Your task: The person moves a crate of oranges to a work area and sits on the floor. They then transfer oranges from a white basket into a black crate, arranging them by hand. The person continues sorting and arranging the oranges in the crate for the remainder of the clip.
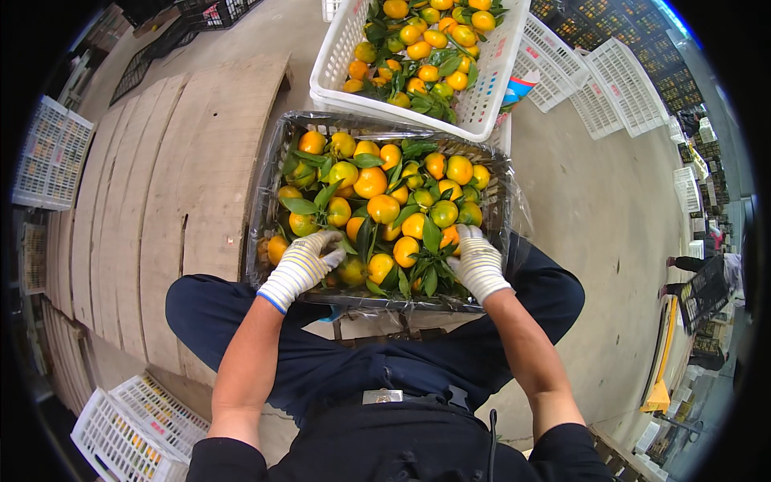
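Observation:
Between my knees stands a dark crate lined with clear plastic film, filled with mandarins in orange and green-yellow, many with leaves attached. Both hands wear white gloves with thin stripes. My left hand is over the near left part of the fruit, thumb and fingers apart beside a leaf, with nothing seen between them. At the near right, the fingers of my right hand touch an orange mandarin next to a leafy sprig. Whether they grip it is hidden.
Beyond the crate sits a white plastic basket of leafy mandarins. A wooden pallet platform lies at left. More white baskets stand at upper right and lower left. At far right, a person is beside a black crate.

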Tool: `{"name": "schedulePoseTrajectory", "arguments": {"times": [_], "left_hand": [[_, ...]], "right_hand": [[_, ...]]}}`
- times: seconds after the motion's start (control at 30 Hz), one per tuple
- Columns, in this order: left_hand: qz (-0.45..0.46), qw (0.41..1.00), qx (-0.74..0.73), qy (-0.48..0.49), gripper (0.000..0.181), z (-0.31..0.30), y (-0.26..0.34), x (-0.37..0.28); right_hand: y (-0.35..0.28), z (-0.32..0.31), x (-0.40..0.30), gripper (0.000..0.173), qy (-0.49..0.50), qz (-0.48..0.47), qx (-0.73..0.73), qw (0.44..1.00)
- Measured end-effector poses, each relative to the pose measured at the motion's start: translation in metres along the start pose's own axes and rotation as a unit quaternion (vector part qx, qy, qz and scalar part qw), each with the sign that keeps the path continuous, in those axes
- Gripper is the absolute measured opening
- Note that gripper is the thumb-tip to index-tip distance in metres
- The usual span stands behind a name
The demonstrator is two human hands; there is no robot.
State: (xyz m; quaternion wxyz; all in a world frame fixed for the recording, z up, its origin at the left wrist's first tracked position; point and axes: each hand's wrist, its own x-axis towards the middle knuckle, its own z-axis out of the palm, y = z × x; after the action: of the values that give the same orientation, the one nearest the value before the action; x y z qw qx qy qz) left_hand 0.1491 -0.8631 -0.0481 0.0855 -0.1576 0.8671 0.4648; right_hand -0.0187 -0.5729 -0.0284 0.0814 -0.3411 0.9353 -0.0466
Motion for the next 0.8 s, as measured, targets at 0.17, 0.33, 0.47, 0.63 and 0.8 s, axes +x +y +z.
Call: {"name": "schedulePoseTrajectory", "arguments": {"times": [0.17,0.33,0.47,0.63,0.8], "left_hand": [[-0.021,1.0,-0.01,0.016,0.037,-0.001,-0.004,-0.001],[-0.079,0.989,-0.023,-0.122,0.033,-0.002,0.007,0.001],[-0.088,0.985,0.054,-0.135,0.032,-0.002,0.002,0.001],[-0.061,0.982,0.115,-0.135,0.046,0.004,0.023,0.002],[-0.055,0.96,0.234,-0.141,0.048,0.016,0.02,-0.001]], "right_hand": [[-0.005,0.006,-0.019,0.05,-0.174,0.153,-0.05,0.971],[-0.019,0.004,-0.024,0.049,-0.231,0.14,-0.09,0.959],[-0.082,-0.001,-0.012,0.051,-0.096,-0.101,0.081,0.987],[-0.125,0.013,0.034,0.062,-0.332,-0.126,-0.043,0.934],[-0.092,-0.002,0.027,0.065,-0.326,-0.11,0.152,0.926]]}}
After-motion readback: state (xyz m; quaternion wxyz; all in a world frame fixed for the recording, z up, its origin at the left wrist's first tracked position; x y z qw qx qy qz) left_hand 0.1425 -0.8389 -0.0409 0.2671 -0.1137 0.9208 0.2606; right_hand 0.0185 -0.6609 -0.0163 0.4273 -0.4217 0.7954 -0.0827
